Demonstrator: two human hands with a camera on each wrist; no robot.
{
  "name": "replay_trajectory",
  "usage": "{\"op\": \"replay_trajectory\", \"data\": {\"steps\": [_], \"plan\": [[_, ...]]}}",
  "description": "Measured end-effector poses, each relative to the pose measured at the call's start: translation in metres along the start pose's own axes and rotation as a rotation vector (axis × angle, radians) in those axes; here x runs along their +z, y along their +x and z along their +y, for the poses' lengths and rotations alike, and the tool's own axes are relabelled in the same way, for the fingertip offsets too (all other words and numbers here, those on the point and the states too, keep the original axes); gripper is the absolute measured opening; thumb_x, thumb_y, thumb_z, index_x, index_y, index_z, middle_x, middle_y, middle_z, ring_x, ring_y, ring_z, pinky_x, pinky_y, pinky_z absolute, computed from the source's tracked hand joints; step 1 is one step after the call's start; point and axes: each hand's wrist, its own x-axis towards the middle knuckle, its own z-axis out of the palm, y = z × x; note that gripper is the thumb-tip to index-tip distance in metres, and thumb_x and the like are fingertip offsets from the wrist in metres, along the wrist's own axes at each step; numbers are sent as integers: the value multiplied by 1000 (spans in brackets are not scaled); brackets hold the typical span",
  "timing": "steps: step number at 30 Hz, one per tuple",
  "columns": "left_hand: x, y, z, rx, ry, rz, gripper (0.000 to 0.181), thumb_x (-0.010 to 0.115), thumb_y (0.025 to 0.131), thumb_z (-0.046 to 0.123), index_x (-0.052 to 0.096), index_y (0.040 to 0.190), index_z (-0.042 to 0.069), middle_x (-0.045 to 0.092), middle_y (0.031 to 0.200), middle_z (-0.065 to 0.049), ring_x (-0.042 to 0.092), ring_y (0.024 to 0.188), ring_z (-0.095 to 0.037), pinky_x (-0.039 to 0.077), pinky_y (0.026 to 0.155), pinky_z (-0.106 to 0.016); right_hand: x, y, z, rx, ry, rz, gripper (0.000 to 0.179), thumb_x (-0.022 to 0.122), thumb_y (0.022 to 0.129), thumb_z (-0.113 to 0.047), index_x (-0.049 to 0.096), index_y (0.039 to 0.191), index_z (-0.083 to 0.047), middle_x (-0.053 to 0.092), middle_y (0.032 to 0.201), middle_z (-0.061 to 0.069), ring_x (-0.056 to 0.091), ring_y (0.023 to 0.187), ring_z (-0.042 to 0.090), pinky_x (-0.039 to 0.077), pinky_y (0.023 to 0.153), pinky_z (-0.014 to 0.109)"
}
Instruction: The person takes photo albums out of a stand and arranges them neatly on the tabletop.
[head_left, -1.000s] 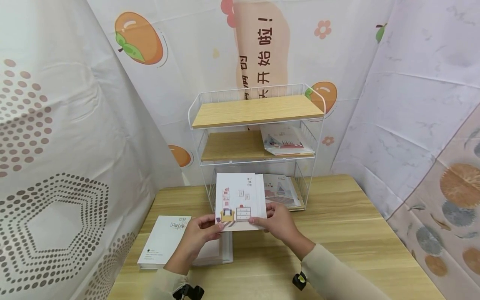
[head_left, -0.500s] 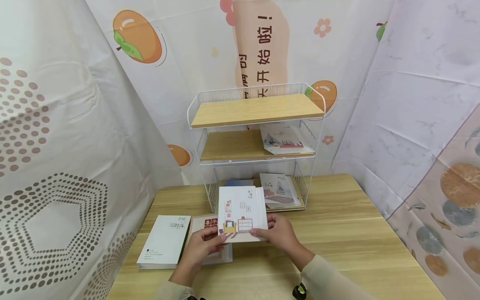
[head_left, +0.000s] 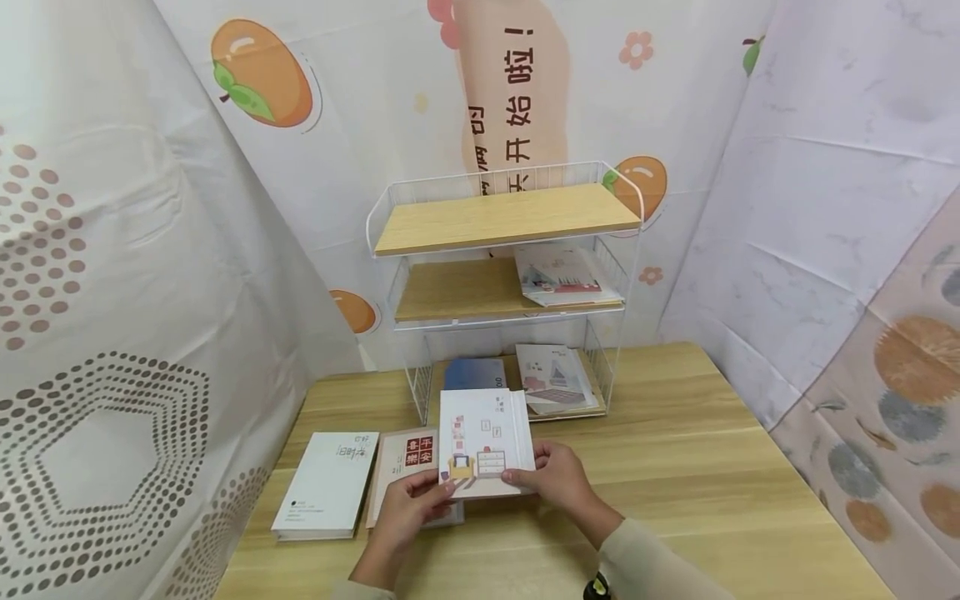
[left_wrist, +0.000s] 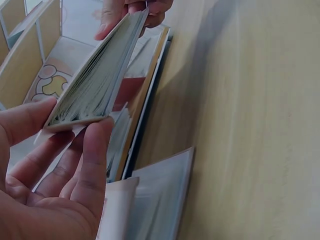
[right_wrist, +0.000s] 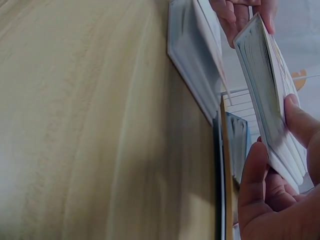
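Note:
Both hands hold a small white photo album [head_left: 480, 429] up in front of the rack, its cover printed with a yellow armchair and a chest of drawers. My left hand [head_left: 408, 504] pinches the lower left corner, thumb on the cover and fingers behind. At the lower right edge, my right hand [head_left: 561, 479] grips it the same way. The left wrist view shows the album's many thin pages [left_wrist: 95, 80] slightly fanned between the covers. Behind the left hand lies a beige album [head_left: 386, 479] with red character squares, partly hidden, beside a thick white book [head_left: 326, 483].
A three-tier white wire rack [head_left: 510, 218] with wooden shelves stands at the back of the wooden table [head_left: 675, 500]. Booklets [head_left: 566, 275] lie on its middle shelf at the right. Its bottom shelf bears a blue book [head_left: 474, 372] and more illustrated booklets [head_left: 555, 375].
The held album has come down and toward me, away from the rack, still in both hands. The blue book on the bottom shelf and the red squares on the beige album now show.

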Motion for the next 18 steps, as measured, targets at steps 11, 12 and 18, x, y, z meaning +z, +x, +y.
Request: {"op": "replay_trajectory", "data": {"steps": [11, 12, 18], "plan": [[9, -3, -21, 18, 20, 81, 50, 74, 83, 15, 57, 122, -10, 70, 102, -19, 70, 85, -29, 58, 75, -40, 7, -2, 20, 6, -53, 3, 60, 88, 59, -45, 59, 92, -4, 65, 72, 6, 62, 54, 24, 54, 45, 39], [10, -4, -22, 22, 35, 85, 49, 74, 83, 15, 57, 121, -10, 70, 102, -19, 70, 84, -30, 59, 74, -40, 8, -2, 21, 5, -72, 15, 59, 88, 58, -46, 59, 90, -5, 64, 71, 5, 61, 53, 22, 53, 44, 36], [16, -4, -32, 27, 123, 144, 48, 76, 82, 20, 60, 118, -8, 71, 98, -16, 71, 78, -29, 59, 66, -36, 9, 0, 31, 14, -211, 62, 61, 86, 54, -56, 59, 83, -9, 58, 67, 1, 54, 47, 13, 44, 41, 26]]}}
